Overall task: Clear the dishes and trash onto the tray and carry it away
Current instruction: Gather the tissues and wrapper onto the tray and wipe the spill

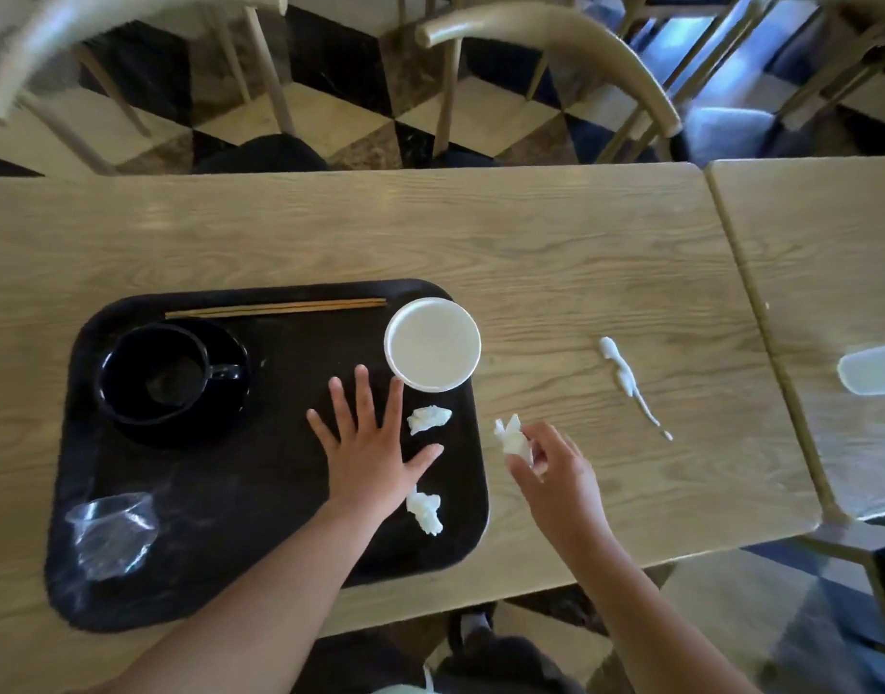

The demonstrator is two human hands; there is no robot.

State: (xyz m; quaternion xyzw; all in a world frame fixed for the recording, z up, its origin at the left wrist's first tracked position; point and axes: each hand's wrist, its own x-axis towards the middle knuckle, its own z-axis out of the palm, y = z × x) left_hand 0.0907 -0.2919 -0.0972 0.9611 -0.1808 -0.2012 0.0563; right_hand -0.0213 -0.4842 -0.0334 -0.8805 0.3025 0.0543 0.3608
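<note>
A black tray [230, 518] lies on the wooden table [530, 242]. On it are a black cup [155, 375] on a black saucer, a pair of chopsticks [275, 308], a white paper cup [432, 344] at the far right corner, two crumpled tissues [428, 418] [424, 513] and a clear plastic wrapper [112, 535]. My left hand [370, 453] rests flat and open on the tray between the tissues. My right hand [555, 473] pinches a crumpled tissue [511, 439] just right of the tray's edge. A twisted white paper strip [626, 378] lies on the table further right.
A second table [831, 242] butts against the right side, with a translucent plastic piece [873, 369] on it. Curved-back wooden chairs [555, 42] stand across the table over a checkered floor.
</note>
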